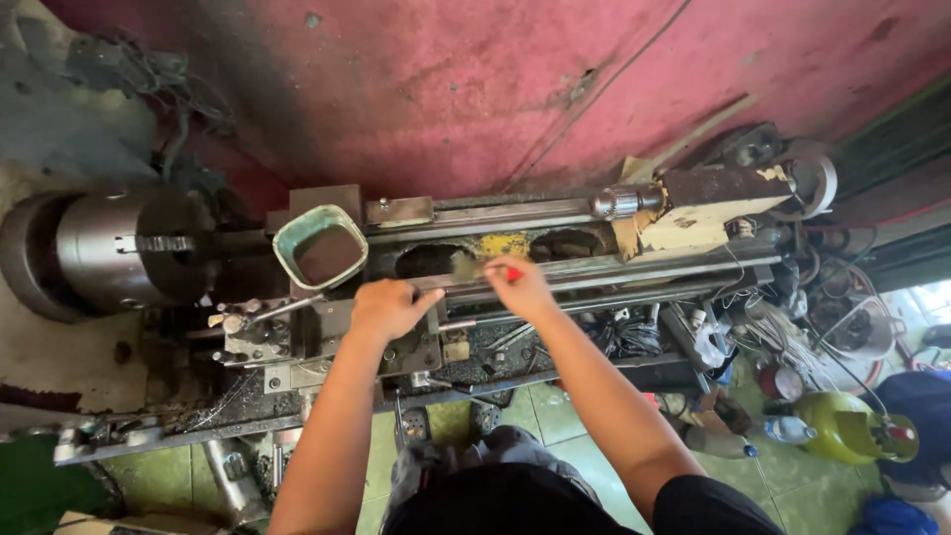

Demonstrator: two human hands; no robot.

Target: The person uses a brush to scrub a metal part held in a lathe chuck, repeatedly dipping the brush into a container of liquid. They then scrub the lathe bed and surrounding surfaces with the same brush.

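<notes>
Head view: both my hands on a metal lathe [555, 263], working at the bed rails.

Left hand [388, 307] lies palm down on the carriage [327, 342], fingers curled loosely, tips touching the front rail [614, 287]; I can't tell if it grips anything. Right hand [522, 287] is closed around a small red-handled tool [511, 272], its grey tip on the rail just beside the left fingertips. Chuck [124, 253] sits far left, a green-rimmed square cup [319, 246] on the carriage just behind the left hand, tailstock [693, 203] to the right, well apart from both hands. Pink wall [495, 89] behind. Green floor tiles [555, 416] below, yellow-green bottle [842, 426] lying far right.
</notes>
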